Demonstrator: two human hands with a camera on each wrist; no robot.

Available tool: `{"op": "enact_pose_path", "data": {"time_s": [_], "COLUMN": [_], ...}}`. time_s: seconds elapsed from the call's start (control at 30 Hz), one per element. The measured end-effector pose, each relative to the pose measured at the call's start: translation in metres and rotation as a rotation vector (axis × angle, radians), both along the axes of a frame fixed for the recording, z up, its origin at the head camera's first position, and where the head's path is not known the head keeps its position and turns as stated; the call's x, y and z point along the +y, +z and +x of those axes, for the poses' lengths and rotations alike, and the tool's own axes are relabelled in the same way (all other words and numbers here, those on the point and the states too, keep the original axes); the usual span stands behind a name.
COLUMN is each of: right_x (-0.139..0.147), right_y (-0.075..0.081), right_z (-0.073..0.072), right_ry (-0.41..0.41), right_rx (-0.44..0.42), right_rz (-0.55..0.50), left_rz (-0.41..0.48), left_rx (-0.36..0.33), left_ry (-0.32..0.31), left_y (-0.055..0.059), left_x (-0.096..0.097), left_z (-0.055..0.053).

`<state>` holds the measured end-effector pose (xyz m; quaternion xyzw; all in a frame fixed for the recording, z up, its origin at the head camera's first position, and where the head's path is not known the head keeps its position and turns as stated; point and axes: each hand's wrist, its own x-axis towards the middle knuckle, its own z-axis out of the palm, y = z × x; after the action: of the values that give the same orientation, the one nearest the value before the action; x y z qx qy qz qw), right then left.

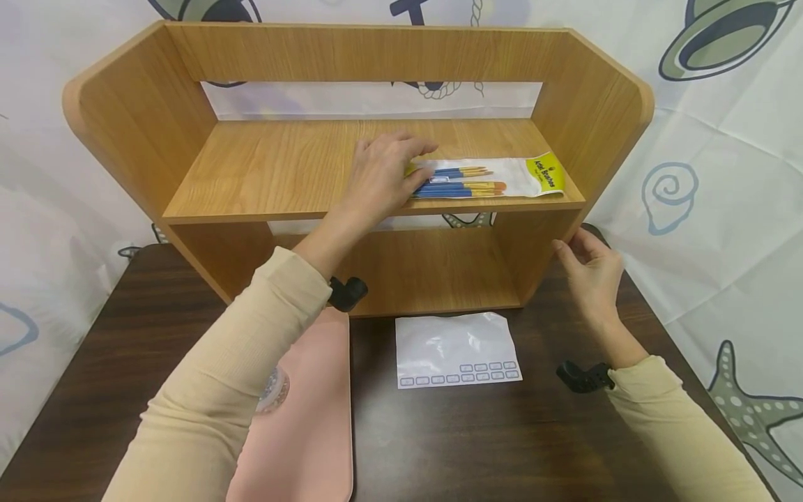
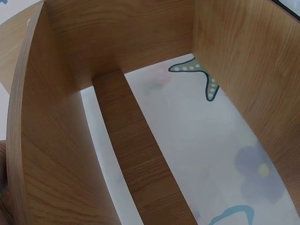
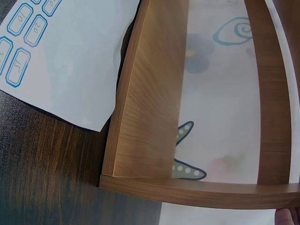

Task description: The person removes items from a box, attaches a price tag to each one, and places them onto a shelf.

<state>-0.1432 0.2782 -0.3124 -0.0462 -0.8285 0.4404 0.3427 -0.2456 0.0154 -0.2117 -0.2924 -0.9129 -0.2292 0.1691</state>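
Observation:
A clear pack of blue-handled paintbrushes with a yellow label lies on the upper board of a wooden desktop shelf, toward its right side. My left hand is over the pack's left end, thumb and forefinger spread apart; its other fingers are mostly hidden. Low at the outer right side of the shelf, my right hand holds the side panel's edge with thumb and bent fingers. In the right wrist view, a fingertip shows at that panel.
A white sheet of small numbered labels lies on the dark wood table before the shelf. Left of it is a pink mat with a small round clear container, partly behind my left sleeve. A patterned sheet hangs around the table.

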Motion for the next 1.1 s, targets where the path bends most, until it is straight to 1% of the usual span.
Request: {"op": "enact_pose_path", "data": {"time_s": [0.3, 0.43, 0.53, 0.63, 0.7, 0.77, 0.9, 1.0, 1.1], "right_x": [-0.002, -0.003, -0.001, 0.006, 0.012, 0.016, 0.018, 0.019, 0.019], "right_y": [-0.003, -0.004, -0.006, -0.014, -0.020, -0.024, -0.025, -0.025, -0.025], "right_z": [0.000, 0.000, -0.002, -0.008, -0.012, -0.015, -0.016, -0.017, -0.017], "right_ry": [0.009, 0.008, -0.003, -0.020, -0.034, -0.039, -0.039, -0.041, -0.047], "right_rx": [-0.014, -0.010, -0.012, -0.020, -0.025, -0.022, -0.006, -0.004, -0.011], "right_rz": [-0.010, -0.011, -0.011, -0.011, -0.007, -0.005, 0.008, 0.012, 0.004], "left_rz": [0.000, 0.007, 0.023, 0.060, 0.091, 0.138, 0.249, 0.320, 0.373], "left_rx": [0.019, 0.028, 0.043, 0.064, 0.067, 0.067, 0.048, 0.029, 0.036], "left_ry": [0.019, 0.024, 0.013, -0.018, -0.045, -0.086, -0.173, -0.215, -0.232], "left_y": [-0.004, -0.004, -0.002, 0.002, 0.005, 0.007, 0.010, 0.009, 0.002], "left_x": [-0.006, -0.008, -0.009, -0.010, -0.011, -0.014, -0.024, -0.038, -0.056], "left_z": [0.002, 0.004, 0.007, 0.012, 0.017, 0.024, 0.044, 0.060, 0.074]}}
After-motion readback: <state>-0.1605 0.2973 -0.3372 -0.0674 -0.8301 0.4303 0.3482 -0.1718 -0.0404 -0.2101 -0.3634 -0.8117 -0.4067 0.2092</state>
